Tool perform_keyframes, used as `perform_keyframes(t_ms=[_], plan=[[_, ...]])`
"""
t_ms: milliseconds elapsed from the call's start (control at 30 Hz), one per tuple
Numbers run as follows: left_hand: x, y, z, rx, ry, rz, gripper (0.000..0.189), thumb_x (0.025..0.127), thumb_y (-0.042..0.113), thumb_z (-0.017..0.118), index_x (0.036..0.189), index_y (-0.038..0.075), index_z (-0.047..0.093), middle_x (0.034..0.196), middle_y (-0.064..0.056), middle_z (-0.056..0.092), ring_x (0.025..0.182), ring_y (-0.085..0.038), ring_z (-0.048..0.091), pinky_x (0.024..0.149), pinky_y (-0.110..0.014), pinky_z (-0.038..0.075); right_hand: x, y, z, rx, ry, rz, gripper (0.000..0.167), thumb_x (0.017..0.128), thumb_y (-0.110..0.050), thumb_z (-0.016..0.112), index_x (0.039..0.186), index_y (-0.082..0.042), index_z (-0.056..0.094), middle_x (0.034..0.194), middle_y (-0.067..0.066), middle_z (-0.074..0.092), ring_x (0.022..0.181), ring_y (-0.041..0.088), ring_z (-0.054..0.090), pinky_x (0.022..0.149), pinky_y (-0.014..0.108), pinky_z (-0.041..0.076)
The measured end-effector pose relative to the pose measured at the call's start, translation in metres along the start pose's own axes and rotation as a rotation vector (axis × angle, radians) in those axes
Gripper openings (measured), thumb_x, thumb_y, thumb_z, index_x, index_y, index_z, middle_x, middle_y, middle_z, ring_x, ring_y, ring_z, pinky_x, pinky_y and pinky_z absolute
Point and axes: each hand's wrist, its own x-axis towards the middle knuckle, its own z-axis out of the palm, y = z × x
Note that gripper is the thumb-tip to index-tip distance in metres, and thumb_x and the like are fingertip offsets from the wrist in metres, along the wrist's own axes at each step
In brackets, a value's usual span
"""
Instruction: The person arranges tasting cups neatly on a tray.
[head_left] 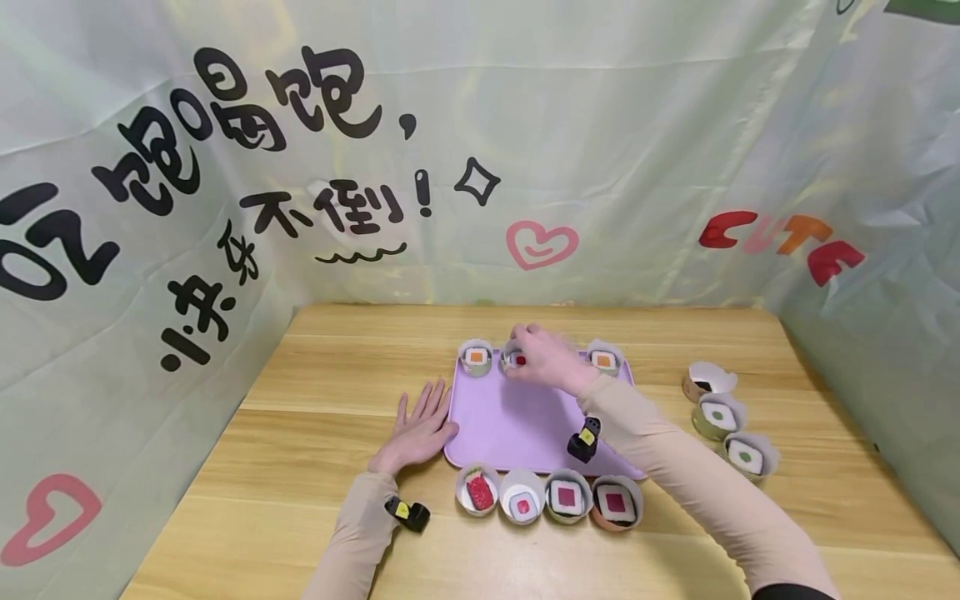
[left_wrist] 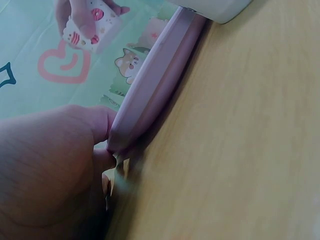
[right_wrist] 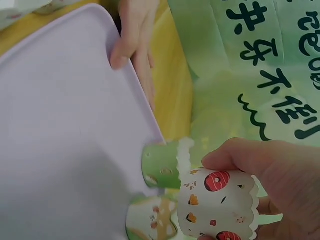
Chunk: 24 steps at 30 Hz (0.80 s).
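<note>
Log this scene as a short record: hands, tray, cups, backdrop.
Left hand: thumb on the left rim of the purple tray, fingers spread
Right hand: holds a white donut-print paper cup near the tray's far edge
Far corners: left cup and right cup, each with an orange-centred sushi-like piece
In front of tray: row of four paper cups
Right of tray: three paper cups
Surface: wooden table
Backdrop: Chinese lettering, pink hearts, "CUTE"

A scalloped white paper cup [right_wrist: 216, 202], printed with red doughnuts, is being held, seemingly upright, near the far edge of a lilac tray [head_left: 517, 425] that is lying on the desk [head_left: 315, 433].
</note>
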Motion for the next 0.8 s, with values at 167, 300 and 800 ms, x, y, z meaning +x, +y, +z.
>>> perform_keyframes(t_ms=[167,300,800], plan=[[0.0,0.001,-0.001,0.0,-0.005,-0.001,0.067,0.107,0.044,0.033,0.162,0.015,0.008,0.171,-0.004,-0.006,0.159,-0.026,-0.008,0.124,-0.058,-0.017,0.004,-0.007,0.008,-0.016,-0.048,-0.001,0.047,0.086,-0.032,0.076,0.122,-0.007,0.058,0.111,0.013,0.063,0.085,0.023,0.059,0.071,0.036,0.051],[0.0,0.002,-0.001,0.002,-0.011,-0.005,0.066,0.107,0.044,0.032,0.162,0.016,0.007,0.171,-0.003,-0.006,0.16,-0.026,-0.008,0.124,-0.058,-0.018,0.007,-0.01,0.012,-0.007,-0.073,0.01,0.047,0.086,-0.03,0.076,0.123,-0.007,0.058,0.113,0.013,0.064,0.089,0.024,0.061,0.075,0.038,0.053],[0.001,0.0,0.001,0.006,-0.009,-0.01,0.067,0.106,0.044,0.032,0.162,0.016,0.007,0.171,-0.005,-0.006,0.16,-0.027,-0.008,0.123,-0.058,-0.018,0.019,-0.026,0.029,-0.06,-0.153,-0.01,0.046,0.085,-0.028,0.078,0.121,-0.006,0.06,0.117,0.014,0.069,0.106,0.032,0.065,0.09,0.045,0.055]])
